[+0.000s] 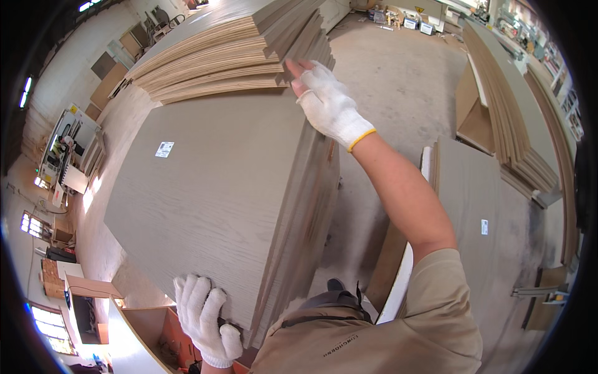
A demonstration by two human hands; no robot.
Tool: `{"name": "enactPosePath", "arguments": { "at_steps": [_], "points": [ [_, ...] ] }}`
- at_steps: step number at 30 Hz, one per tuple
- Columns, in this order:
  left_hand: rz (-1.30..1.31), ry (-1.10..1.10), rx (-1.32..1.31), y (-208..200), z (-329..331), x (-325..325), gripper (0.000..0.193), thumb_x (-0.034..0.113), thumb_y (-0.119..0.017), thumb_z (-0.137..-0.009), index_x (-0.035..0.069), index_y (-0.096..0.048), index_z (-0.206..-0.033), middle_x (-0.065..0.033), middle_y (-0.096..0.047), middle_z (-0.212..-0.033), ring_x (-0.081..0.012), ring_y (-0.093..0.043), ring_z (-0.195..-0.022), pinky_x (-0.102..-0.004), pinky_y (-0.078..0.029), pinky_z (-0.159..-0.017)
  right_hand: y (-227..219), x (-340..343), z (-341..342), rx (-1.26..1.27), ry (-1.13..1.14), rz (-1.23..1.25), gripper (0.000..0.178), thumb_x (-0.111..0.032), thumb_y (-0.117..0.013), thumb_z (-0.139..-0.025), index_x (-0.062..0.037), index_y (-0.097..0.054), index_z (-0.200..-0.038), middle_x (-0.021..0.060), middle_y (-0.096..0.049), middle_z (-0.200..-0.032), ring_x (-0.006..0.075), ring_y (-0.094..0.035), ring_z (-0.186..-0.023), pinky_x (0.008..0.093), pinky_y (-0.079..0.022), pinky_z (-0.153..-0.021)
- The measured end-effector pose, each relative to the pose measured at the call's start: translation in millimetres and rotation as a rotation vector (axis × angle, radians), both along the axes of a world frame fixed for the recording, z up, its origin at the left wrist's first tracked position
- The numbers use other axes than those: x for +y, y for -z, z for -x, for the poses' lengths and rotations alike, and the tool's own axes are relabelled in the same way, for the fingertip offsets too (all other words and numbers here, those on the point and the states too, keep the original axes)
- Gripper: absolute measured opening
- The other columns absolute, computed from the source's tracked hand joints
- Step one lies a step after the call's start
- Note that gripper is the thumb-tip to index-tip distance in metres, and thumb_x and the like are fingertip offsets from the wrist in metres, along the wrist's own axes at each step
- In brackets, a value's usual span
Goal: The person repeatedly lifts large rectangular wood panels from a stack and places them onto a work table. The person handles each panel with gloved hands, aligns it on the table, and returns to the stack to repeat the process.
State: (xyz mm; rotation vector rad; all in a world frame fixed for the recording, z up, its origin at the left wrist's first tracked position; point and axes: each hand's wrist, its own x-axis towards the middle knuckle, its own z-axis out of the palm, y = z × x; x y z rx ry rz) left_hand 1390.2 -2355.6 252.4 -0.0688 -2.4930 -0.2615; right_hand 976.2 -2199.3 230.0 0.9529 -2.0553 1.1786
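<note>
A wide grey-brown wood-grain panel [205, 181] with a small white label [164, 149] lies on top of a stack in front of me. My left hand [202, 318], in a white knit glove, rests on the panel's near edge with its fingers stretched out. My right hand [330, 103], in a white glove with a yellow cuff and bare fingertips, reaches to the panel's far right corner. Its fingertips touch the side of a taller stack of panels [218, 62] there, fingers extended and thumb apart. Neither hand visibly grips anything.
To the right lies another labelled panel [467, 206], with a further stack of panels [504, 112] behind it. Concrete floor [392, 75] runs between the stacks. At the lower left stands an open wooden box [146, 324]. Machinery [68, 149] stands far left.
</note>
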Motion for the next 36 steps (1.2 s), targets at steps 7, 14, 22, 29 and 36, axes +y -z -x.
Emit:
{"name": "enactPosePath", "arguments": {
  "at_steps": [7, 14, 22, 29, 36],
  "points": [
    [-0.010, 0.010, -0.001, 1.0, -0.9, 0.1, 0.041, 0.022, -0.046, -0.084, -0.001, -0.062, -0.113, -0.0232, -0.061, -0.121, -0.0477, -0.060, -0.111, -0.0663, -0.040, -0.106, -16.7, -20.7, -0.9, -0.048, 0.103, -0.041, 0.048, -0.034, -0.045, -0.106, -0.0100, -0.058, -0.146, 0.0177, -0.057, -0.147, 0.0338, -0.043, -0.144, 0.0434, -0.040, -0.117],
    [0.003, 0.021, 0.004, 1.9, -0.8, 0.6, 0.041, 0.028, -0.042, -0.094, -0.002, -0.061, -0.115, -0.0238, -0.061, -0.121, -0.0482, -0.059, -0.111, -0.0665, -0.040, -0.104, -27.0, -14.7, -12.9, -0.177, 0.063, -0.068, 0.048, -0.038, -0.043, -0.108, -0.0146, -0.058, -0.147, 0.0201, -0.046, -0.156, 0.0358, -0.041, -0.146, 0.0429, -0.037, -0.119],
    [-0.044, 0.037, 0.032, 1.1, 1.7, -0.2, 0.038, 0.023, -0.047, -0.084, -0.001, -0.062, -0.110, -0.0240, -0.061, -0.118, -0.0478, -0.060, -0.108, -0.0654, -0.041, -0.103, -35.9, -18.1, -7.9, -0.083, 0.146, 0.067, 0.048, -0.037, -0.051, -0.104, -0.0161, -0.058, -0.147, 0.0187, -0.045, -0.158, 0.0361, -0.038, -0.148, 0.0440, -0.036, -0.121],
    [-0.031, 0.028, 0.038, -0.9, 4.7, 0.3, 0.040, 0.025, -0.048, -0.081, 0.000, -0.062, -0.108, -0.0219, -0.061, -0.116, -0.0469, -0.060, -0.105, -0.0642, -0.042, -0.101, -45.4, -33.1, -23.5, -0.058, 0.040, 0.126, 0.046, -0.034, -0.053, -0.105, -0.0158, -0.058, -0.147, 0.0219, -0.040, -0.162, 0.0438, -0.031, -0.150, 0.0462, -0.031, -0.123],
    [-0.040, 0.008, 0.013, -0.9, 2.1, 0.5, 0.041, 0.028, -0.048, -0.082, 0.001, -0.063, -0.109, -0.0216, -0.061, -0.117, -0.0468, -0.060, -0.107, -0.0653, -0.042, -0.102, -43.9, -32.1, -22.7, -0.110, 0.059, 0.137, 0.051, -0.035, -0.050, -0.106, -0.0173, -0.051, -0.153, 0.0218, -0.034, -0.165, 0.0427, -0.028, -0.153, 0.0440, -0.031, -0.124]
  ]
}}
